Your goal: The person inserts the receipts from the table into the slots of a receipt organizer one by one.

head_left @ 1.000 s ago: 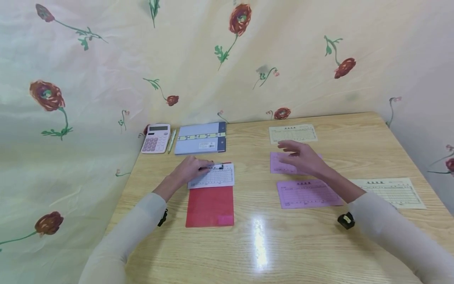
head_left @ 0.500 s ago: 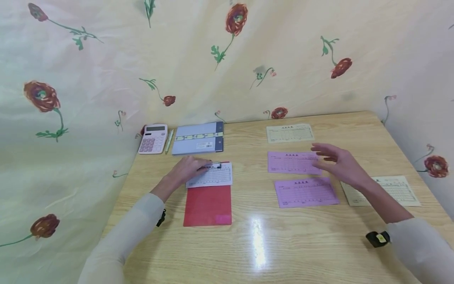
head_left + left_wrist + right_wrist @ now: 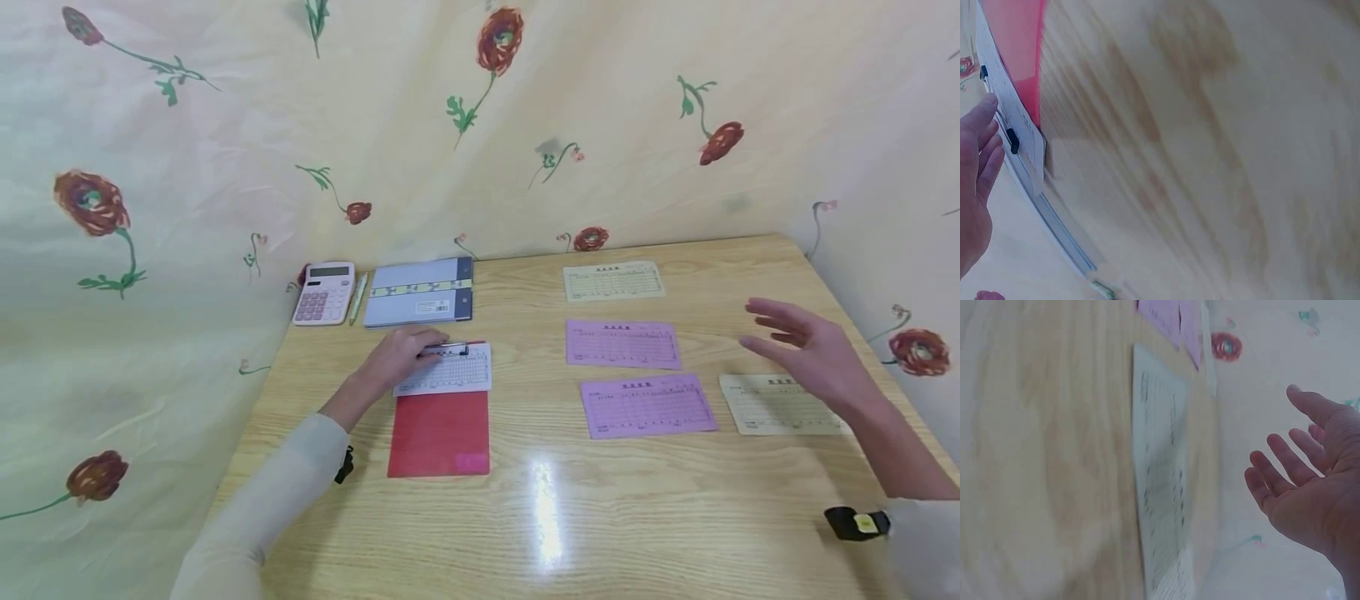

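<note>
In the head view my left hand (image 3: 405, 354) rests at the metal clip (image 3: 457, 350) of a red clipboard (image 3: 441, 433). Its fingers lie at the far side of the clip, the thumb on the paper side. A white printed form (image 3: 465, 372) lies under this clip, covering the board's upper part. My right hand (image 3: 825, 354) hovers over a pale cream form (image 3: 772, 404) at the right, its fingers spread and holding nothing. The right wrist view shows the same cream form (image 3: 1160, 462) flat on the table, apart from the hand (image 3: 1322, 475).
Two purple forms (image 3: 648, 407) lie mid-table, and another cream form (image 3: 613, 283) lies behind them. Back left are a pink calculator (image 3: 324, 293), a pen (image 3: 358, 298) and a blue notebook (image 3: 412, 304). Floral cloth (image 3: 420, 125) hangs behind the table (image 3: 637, 517).
My right hand has moved rightward from above the purple forms to above the right cream form. The left hand has stayed at the clip. The view has shifted slightly.
</note>
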`<state>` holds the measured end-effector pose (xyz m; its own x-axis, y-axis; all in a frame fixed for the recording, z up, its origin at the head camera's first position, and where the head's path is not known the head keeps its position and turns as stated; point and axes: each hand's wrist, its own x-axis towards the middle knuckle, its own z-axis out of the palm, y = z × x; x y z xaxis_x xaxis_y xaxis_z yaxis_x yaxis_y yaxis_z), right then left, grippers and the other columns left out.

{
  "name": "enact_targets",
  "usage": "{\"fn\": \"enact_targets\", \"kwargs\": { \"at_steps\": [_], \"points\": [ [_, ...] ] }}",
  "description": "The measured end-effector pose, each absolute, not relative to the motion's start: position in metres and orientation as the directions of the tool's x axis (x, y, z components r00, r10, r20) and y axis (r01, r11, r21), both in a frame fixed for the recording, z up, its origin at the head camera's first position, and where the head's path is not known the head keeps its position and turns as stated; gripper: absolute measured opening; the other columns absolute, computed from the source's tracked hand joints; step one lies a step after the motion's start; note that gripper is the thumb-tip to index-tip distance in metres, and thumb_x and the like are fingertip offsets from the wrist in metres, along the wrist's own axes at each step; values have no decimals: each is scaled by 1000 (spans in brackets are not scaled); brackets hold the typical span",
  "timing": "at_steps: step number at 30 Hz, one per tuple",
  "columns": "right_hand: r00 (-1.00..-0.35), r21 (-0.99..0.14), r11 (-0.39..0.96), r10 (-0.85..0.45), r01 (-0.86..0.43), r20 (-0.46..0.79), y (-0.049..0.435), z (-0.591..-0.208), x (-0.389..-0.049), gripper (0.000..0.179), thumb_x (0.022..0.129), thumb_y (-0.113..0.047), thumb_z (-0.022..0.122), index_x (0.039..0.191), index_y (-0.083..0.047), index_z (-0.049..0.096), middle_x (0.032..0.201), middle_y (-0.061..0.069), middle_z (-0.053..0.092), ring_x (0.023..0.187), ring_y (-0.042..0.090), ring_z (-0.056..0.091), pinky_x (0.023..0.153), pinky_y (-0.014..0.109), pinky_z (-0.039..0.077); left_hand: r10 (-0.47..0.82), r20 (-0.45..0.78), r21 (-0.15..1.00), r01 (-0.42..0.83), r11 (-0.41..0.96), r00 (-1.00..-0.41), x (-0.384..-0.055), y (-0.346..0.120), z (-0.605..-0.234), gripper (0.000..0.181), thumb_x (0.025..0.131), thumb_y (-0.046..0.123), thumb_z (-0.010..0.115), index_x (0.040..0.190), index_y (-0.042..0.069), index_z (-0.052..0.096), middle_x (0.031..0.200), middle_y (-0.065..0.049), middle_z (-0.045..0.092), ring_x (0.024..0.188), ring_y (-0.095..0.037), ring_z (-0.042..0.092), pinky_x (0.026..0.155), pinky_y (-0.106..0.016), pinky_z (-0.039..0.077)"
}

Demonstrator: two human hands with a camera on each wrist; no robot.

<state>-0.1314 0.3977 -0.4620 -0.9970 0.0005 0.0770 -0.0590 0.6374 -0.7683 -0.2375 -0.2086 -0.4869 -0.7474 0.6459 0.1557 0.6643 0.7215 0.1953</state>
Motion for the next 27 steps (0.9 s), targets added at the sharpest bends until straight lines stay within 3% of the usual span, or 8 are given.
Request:
{"fn": "enact_targets", "kwargs": {
  "at_steps": [9,14,17,23,27],
  "points": [
    [-986,-787,616,150,34,75,439,-483,-103,66,105,-32,71,164,-25,43,155,-13,49,107,-17,44,76,0,38,533,131,435,532,727,-836,-238,-208,-494,38,98,18,80,135,14,73,134,-2,71,131,-23,62,111,-43,50],
    [-974,-797,599,215,79,65,455,-494,-93,64,105,-32,70,164,-25,45,141,-28,50,99,-19,43,73,1,38,484,97,516,460,722,-870,-240,-210,-498,36,97,19,81,132,17,75,132,1,72,129,-21,63,110,-42,51],
    [-965,-786,607,257,117,55,462,-499,-89,64,105,-35,70,163,-24,45,134,-32,50,96,-18,41,71,3,37,474,85,545,439,714,-876,-241,-211,-500,34,96,18,82,130,18,76,129,2,73,125,-19,65,107,-40,53],
    [-934,-738,633,357,234,10,471,-507,-81,69,106,-43,66,165,-19,41,138,-32,43,96,-13,33,78,16,35,488,78,566,441,696,-869,-243,-211,-502,33,97,16,81,129,16,77,127,1,73,121,-18,67,104,-39,54],
    [-927,-746,620,375,244,8,476,-512,-80,69,105,-42,68,164,-17,42,130,-36,42,93,-15,35,73,8,35,494,77,566,445,694,-866,-243,-212,-503,31,97,16,81,128,17,78,128,1,73,120,-19,66,104,-41,54]
  ]
}}
